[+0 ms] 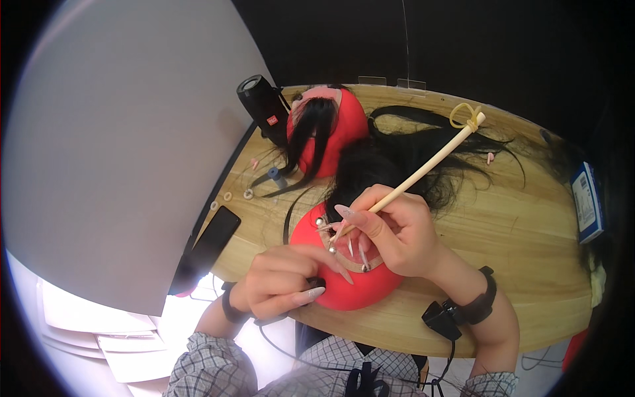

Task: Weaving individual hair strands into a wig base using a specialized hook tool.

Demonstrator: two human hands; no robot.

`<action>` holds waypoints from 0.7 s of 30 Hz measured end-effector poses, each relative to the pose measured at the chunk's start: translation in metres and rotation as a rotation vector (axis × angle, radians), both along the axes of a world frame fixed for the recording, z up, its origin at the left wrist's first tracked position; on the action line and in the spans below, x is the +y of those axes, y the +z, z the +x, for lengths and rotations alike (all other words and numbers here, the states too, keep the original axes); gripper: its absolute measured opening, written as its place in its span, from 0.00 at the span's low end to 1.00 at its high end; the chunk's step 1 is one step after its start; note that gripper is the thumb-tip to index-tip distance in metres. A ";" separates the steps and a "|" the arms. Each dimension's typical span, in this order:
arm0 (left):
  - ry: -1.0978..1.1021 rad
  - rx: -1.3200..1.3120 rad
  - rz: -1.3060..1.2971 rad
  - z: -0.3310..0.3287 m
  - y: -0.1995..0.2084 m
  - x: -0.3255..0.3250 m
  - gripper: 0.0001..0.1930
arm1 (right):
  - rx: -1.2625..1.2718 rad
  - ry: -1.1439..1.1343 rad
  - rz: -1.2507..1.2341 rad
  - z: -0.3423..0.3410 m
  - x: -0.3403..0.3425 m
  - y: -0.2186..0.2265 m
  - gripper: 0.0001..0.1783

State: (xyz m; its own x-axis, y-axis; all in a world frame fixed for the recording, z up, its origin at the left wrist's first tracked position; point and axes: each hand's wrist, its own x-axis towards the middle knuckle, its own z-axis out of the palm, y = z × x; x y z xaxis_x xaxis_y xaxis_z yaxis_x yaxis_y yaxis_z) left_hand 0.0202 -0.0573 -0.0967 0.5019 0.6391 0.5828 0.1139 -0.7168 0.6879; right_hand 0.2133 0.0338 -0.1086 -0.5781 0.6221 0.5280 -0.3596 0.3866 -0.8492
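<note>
In my right hand (400,231), a slim wooden stick (423,170) is pinched like a pen, its lower end down at a lace patch. A yellow rubber band (465,118) is looped around its upper end. The beige-edged lace (372,263) lies on a red rounded form (344,298), held by several ball-headed pins (365,268). My left hand (281,278) rests against the form's left side, fingers curled and the index fingertip beside the lace. Between its thumb and fingers shows a small black bundle (317,282) that looks like hair. My right fingers partly hide the stick's tip.
Behind the form spreads long black hair (397,159). A second red form (350,122) with lace and hair stands at the back, beside a black cylindrical speaker (262,106). A phone (217,233) lies left, near small rings (227,196). A blue-white box (587,202) stands right.
</note>
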 end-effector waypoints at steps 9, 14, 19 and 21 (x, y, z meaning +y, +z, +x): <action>0.061 0.065 0.006 0.001 -0.002 -0.002 0.12 | -0.030 0.042 0.038 0.001 0.004 -0.003 0.09; -0.001 0.012 0.014 0.000 -0.002 -0.001 0.15 | -0.065 0.036 -0.012 0.002 0.002 0.002 0.10; -0.006 0.014 0.024 0.001 -0.002 0.000 0.14 | 0.032 -0.011 -0.012 -0.002 0.002 -0.002 0.09; 0.001 0.015 0.034 0.002 -0.001 0.000 0.14 | 0.049 -0.015 -0.015 -0.005 0.002 -0.005 0.09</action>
